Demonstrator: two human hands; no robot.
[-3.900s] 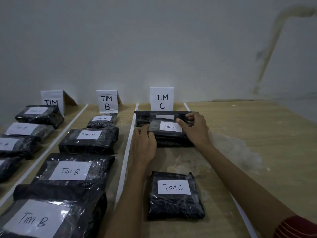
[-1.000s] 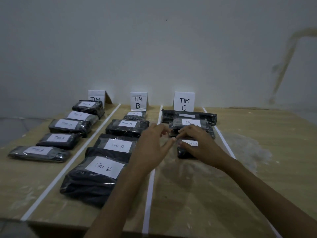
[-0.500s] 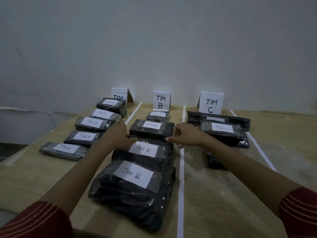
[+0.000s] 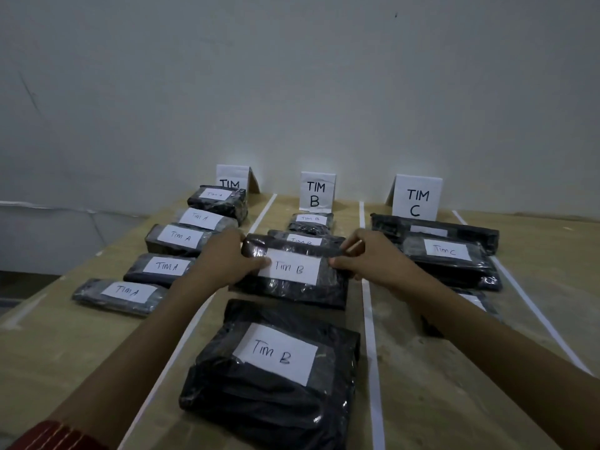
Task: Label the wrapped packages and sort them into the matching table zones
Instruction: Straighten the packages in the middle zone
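Middle zone, below the TIM B sign (image 4: 316, 193): held Tim B package (image 4: 292, 280), just behind the nearest Tim B package (image 4: 276, 368).
Left hand (image 4: 227, 258): clasps the held package's left end, thumb on the label's edge.
Right hand (image 4: 370, 258): fingers curled round its right end.
Contact with table (image 4: 454, 401): lifted or resting, cannot tell.
Risk: the slick wrap may slip from the grasp; the thumb could peel the label; a skewed set-down would cross the white tape line (image 4: 368, 319) into zone C.

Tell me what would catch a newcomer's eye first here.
The left hand and right hand grip a black package labelled Tim B in the middle lane. Paper signs TIM B and TIM C stand at the far end, with white tape dividing the lanes.
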